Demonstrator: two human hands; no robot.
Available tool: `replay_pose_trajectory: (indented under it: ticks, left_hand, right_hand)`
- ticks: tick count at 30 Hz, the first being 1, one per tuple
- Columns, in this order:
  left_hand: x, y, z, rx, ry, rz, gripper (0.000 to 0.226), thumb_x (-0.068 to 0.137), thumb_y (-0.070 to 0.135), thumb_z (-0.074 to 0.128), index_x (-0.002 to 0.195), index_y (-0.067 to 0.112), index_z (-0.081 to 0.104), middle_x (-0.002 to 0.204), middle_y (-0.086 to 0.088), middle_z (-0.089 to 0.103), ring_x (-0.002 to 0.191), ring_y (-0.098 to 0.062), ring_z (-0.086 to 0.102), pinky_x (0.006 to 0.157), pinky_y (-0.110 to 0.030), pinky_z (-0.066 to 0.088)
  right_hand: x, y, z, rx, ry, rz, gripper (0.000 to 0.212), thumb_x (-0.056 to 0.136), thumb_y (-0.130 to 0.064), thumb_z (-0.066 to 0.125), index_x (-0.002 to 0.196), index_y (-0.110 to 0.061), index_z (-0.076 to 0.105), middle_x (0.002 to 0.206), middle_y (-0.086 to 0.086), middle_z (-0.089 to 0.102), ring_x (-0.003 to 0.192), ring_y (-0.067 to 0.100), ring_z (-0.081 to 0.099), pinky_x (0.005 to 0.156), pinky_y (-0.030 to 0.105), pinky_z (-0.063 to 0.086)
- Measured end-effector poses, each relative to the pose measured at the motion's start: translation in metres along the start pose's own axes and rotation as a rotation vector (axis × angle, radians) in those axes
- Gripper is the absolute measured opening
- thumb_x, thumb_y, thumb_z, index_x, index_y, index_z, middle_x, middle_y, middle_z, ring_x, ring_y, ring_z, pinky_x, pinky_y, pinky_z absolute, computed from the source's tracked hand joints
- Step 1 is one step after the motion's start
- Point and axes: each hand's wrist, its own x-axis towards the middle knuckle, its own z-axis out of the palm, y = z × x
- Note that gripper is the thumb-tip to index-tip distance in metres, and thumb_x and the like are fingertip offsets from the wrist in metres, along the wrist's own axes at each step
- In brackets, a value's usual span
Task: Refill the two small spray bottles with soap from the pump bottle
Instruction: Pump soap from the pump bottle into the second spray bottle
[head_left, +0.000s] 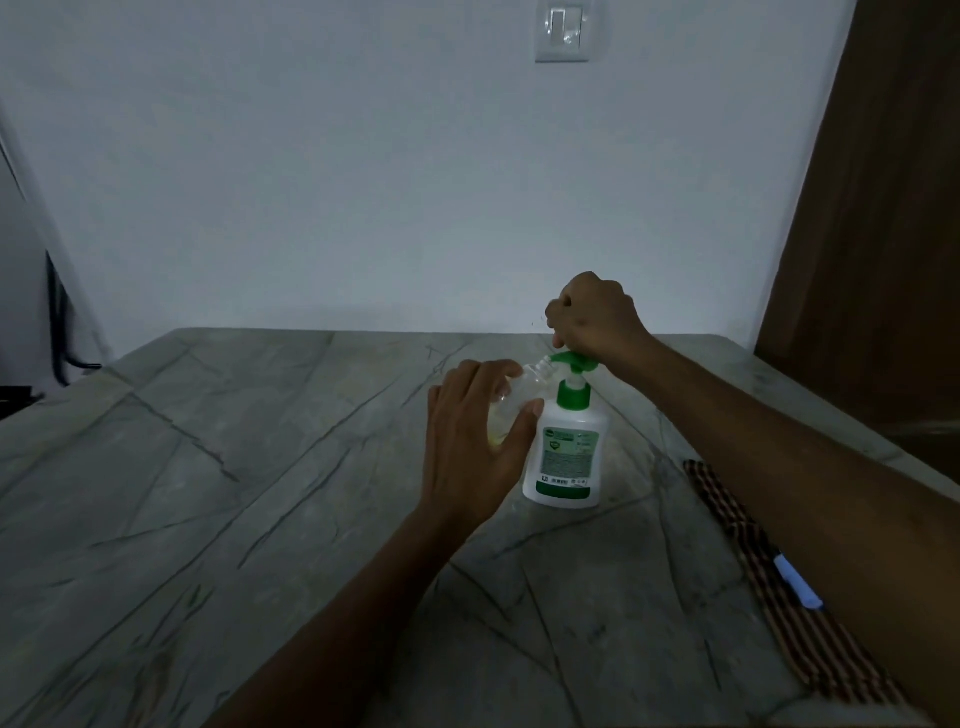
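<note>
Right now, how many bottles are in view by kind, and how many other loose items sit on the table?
Pump bottle: 1, under the right hand
Small clear bottle: 1, held by the left hand at the spout
Striped cloth: 1
Blue-capped item on the cloth: 1
Total: 4

A grey-green stone table (218, 467) with dark veins running across it stretches back to a pale wall, dimly lit. A white pump bottle (566, 457) with a green collar and green pump head stands upright on it, right of the middle — its label faces the camera, the print too small to read. Along the right edge lies a striped cloth (810, 644) in dark and orange-brown bands, partly hidden under a forearm, and on that cloth rests a small pale blue thing (797, 582) — what it is cannot be told.
</note>
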Motion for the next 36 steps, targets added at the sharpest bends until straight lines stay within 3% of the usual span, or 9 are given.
replay_pose_trajectory:
  ticks: [6,10,15,20,28,32,36]
  left_hand:
    - [0.000,-0.002,0.002,0.008,-0.016,-0.023,0.032,0.095,0.044,0.059,0.120,0.023,0.061,0.106,0.011,0.058,0.093,0.002,0.050,0.089,-0.011,0.030]
    - [-0.001,-0.003,0.004,0.014,-0.066,-0.073,0.035,0.098,0.045,0.055,0.128,0.027,0.059,0.111,0.009,0.062,0.097,-0.001,0.054,0.090,-0.007,0.027]
    - [-0.003,-0.008,0.004,0.034,-0.088,-0.045,0.034,0.101,0.040,0.057,0.133,0.028,0.057,0.105,0.009,0.061,0.095,-0.006,0.055,0.089,-0.022,0.037]
    - [-0.004,-0.008,0.004,0.051,-0.083,-0.050,0.035,0.100,0.039,0.057,0.134,0.027,0.059,0.109,0.007,0.058,0.098,-0.009,0.053,0.088,-0.034,0.045]
    - [-0.006,-0.002,-0.003,0.018,-0.073,-0.020,0.045,0.105,0.028,0.040,0.149,0.023,0.046,0.110,0.004,0.053,0.102,-0.012,0.047,0.087,-0.038,0.042]
    - [-0.006,-0.005,-0.005,0.017,-0.093,-0.006,0.047,0.104,0.026,0.035,0.150,0.022,0.046,0.108,0.001,0.053,0.101,-0.016,0.048,0.086,-0.042,0.041]
    - [-0.008,-0.004,-0.005,-0.012,-0.094,-0.014,0.044,0.104,0.027,0.039,0.146,0.019,0.049,0.112,0.002,0.055,0.103,-0.015,0.051,0.088,-0.041,0.043]
  right_hand:
    - [0.002,0.003,0.008,-0.068,0.019,-0.028,0.026,0.088,-0.017,0.054,0.087,0.004,0.069,0.084,0.015,0.075,0.080,0.033,0.071,0.077,0.042,0.060]
    - [0.003,0.006,0.014,-0.084,-0.002,-0.029,0.017,0.087,-0.016,0.055,0.073,-0.005,0.055,0.074,0.011,0.063,0.067,0.028,0.055,0.061,0.033,0.043]
    - [0.004,0.015,0.020,-0.061,-0.086,0.018,0.020,0.092,-0.020,0.058,0.076,-0.008,0.053,0.076,0.009,0.060,0.072,0.027,0.057,0.061,0.032,0.040]
    - [0.003,0.018,0.025,-0.117,-0.103,0.029,0.029,0.092,-0.021,0.059,0.069,-0.013,0.044,0.070,0.004,0.051,0.062,0.020,0.048,0.054,0.029,0.034]
    - [0.006,0.009,0.020,-0.159,-0.103,-0.022,0.035,0.091,-0.020,0.058,0.065,-0.015,0.036,0.066,0.002,0.043,0.060,0.020,0.042,0.053,0.029,0.029]
    - [0.004,0.017,0.029,-0.146,-0.113,0.042,0.027,0.092,-0.024,0.061,0.071,-0.014,0.046,0.074,0.005,0.055,0.069,0.023,0.054,0.059,0.030,0.039]
    - [0.004,0.012,0.019,-0.180,-0.116,-0.010,0.032,0.090,-0.022,0.059,0.066,-0.015,0.039,0.069,0.004,0.048,0.060,0.020,0.045,0.054,0.029,0.033]
